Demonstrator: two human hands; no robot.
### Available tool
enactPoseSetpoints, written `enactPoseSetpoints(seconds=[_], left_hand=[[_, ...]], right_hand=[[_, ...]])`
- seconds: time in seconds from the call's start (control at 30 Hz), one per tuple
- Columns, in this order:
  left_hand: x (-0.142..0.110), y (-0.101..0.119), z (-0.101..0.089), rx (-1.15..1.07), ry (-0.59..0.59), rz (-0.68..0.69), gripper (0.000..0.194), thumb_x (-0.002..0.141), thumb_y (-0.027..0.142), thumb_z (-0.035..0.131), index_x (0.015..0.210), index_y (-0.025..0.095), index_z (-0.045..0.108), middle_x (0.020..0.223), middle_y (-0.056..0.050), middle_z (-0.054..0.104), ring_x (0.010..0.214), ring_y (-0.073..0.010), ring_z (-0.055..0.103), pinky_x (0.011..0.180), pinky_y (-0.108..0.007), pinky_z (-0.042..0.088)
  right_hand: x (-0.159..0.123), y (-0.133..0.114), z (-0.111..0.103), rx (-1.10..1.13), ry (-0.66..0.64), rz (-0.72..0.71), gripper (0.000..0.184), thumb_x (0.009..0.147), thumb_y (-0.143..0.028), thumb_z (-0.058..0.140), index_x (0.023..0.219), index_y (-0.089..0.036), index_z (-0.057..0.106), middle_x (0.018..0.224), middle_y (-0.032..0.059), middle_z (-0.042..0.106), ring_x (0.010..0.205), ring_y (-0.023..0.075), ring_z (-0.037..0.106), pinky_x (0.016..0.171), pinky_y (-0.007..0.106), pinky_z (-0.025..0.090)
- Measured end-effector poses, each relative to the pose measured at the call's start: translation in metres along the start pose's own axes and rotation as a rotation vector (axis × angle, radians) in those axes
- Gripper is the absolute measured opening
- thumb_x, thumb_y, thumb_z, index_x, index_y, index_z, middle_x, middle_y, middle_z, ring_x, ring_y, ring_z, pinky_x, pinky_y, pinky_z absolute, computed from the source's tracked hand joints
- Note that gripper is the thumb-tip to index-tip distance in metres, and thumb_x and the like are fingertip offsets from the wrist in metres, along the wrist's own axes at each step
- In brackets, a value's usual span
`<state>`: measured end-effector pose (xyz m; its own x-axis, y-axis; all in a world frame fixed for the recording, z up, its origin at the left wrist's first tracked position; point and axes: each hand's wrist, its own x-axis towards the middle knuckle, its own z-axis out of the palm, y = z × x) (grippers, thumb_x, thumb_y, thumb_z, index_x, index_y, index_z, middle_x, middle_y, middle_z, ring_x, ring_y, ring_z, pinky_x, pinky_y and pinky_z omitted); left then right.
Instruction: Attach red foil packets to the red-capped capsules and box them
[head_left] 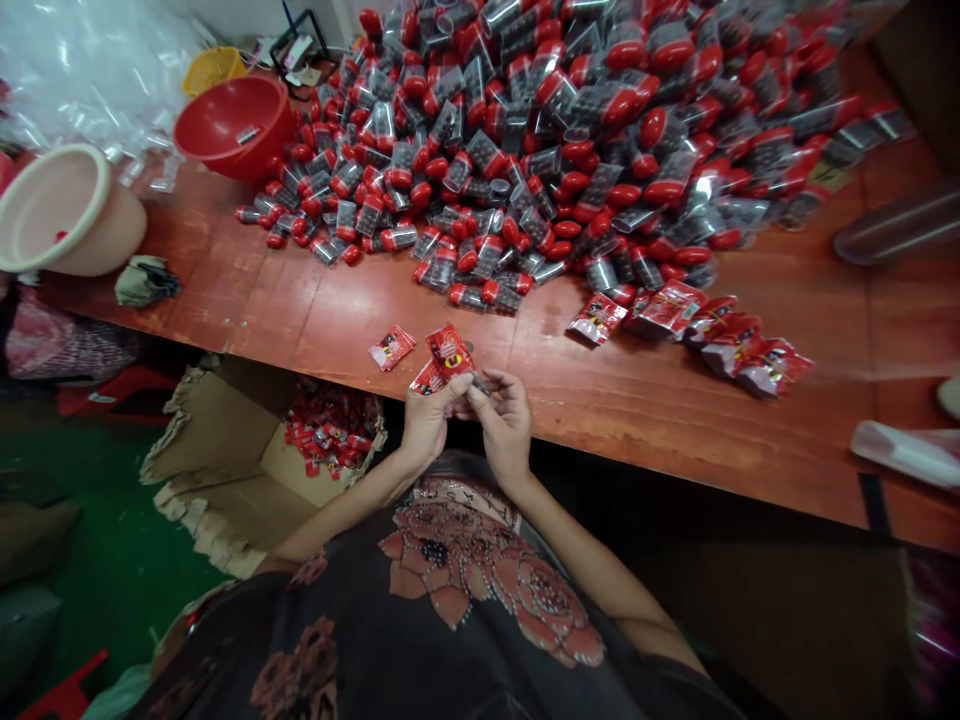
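Observation:
Both hands meet at the table's front edge. My left hand (426, 428) is closed, its thumb pressed on a small red printed packet (450, 352). Another red packet (427, 379) sits partly under that one, against the same hand. My right hand (505, 422) is pinched close beside it, thumb and fingers together around something small and dark, mostly hidden by the fingertips. A loose red packet (391, 348) lies on the wood just left of the hands. Further right, several red packets (739, 345) lie in a row, some overlapping.
A large heap of clear tubes with red caps (525, 150) covers the table's back. At left stand a red bowl (236, 125), a white tub (71, 215) and a yellow basket (214, 70). An open cardboard box (247, 430) with red packets sits below the edge.

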<state>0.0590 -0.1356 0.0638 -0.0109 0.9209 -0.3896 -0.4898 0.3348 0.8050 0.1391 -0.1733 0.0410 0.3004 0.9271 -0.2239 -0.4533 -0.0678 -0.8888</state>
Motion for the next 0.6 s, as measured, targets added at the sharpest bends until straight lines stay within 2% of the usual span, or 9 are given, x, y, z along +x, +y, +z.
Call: enactPoseSetpoints(seconds=[0.13, 0.27, 0.37, 0.47, 0.6], left_hand=[[0.001, -0.001, -0.001, -0.032, 0.012, 0.045, 0.027, 0.060, 0.025, 0.083, 0.080, 0.015, 0.068, 0.078, -0.001, 0.070, 0.064, -0.0100, 0.062, 0.063, -0.023, 0.050], [0.002, -0.002, -0.005, -0.004, 0.032, -0.014, 0.029, 0.057, 0.023, 0.084, 0.081, 0.016, 0.068, 0.077, 0.000, 0.070, 0.065, -0.0111, 0.063, 0.064, -0.024, 0.051], [0.008, 0.001, -0.010, 0.005, 0.018, -0.043, 0.032, 0.056, 0.020, 0.084, 0.084, 0.016, 0.068, 0.080, 0.000, 0.071, 0.067, -0.0120, 0.065, 0.068, -0.025, 0.052], [0.013, 0.006, -0.015, 0.024, -0.012, -0.049, 0.032, 0.056, 0.018, 0.083, 0.085, 0.016, 0.068, 0.081, -0.001, 0.072, 0.069, -0.0129, 0.066, 0.070, -0.026, 0.053], [0.014, 0.010, -0.015, 0.062, -0.072, -0.080, 0.031, 0.057, 0.017, 0.083, 0.084, 0.016, 0.068, 0.081, -0.001, 0.073, 0.071, -0.0139, 0.067, 0.070, -0.026, 0.053]], right_hand=[[0.002, 0.002, -0.002, -0.058, -0.029, 0.009, 0.027, 0.082, -0.034, 0.066, 0.103, -0.027, 0.052, 0.086, -0.0032, 0.063, 0.059, 0.0100, 0.064, 0.059, 0.026, 0.059], [0.006, 0.004, -0.006, -0.143, -0.033, 0.015, 0.027, 0.084, -0.037, 0.062, 0.107, -0.027, 0.052, 0.090, -0.0003, 0.065, 0.063, 0.0120, 0.065, 0.060, 0.029, 0.060], [0.010, 0.006, -0.013, -0.190, -0.111, -0.007, 0.033, 0.082, -0.035, 0.065, 0.113, -0.028, 0.056, 0.100, 0.0020, 0.066, 0.077, 0.0148, 0.067, 0.071, 0.033, 0.061], [0.014, 0.010, -0.021, -0.256, -0.154, -0.080, 0.035, 0.081, -0.031, 0.068, 0.115, -0.030, 0.062, 0.110, 0.0027, 0.063, 0.094, 0.0164, 0.064, 0.088, 0.037, 0.056], [0.015, 0.013, -0.025, -0.220, -0.155, -0.097, 0.033, 0.082, -0.026, 0.066, 0.114, -0.033, 0.065, 0.109, 0.0015, 0.062, 0.098, 0.0162, 0.062, 0.094, 0.040, 0.052]])
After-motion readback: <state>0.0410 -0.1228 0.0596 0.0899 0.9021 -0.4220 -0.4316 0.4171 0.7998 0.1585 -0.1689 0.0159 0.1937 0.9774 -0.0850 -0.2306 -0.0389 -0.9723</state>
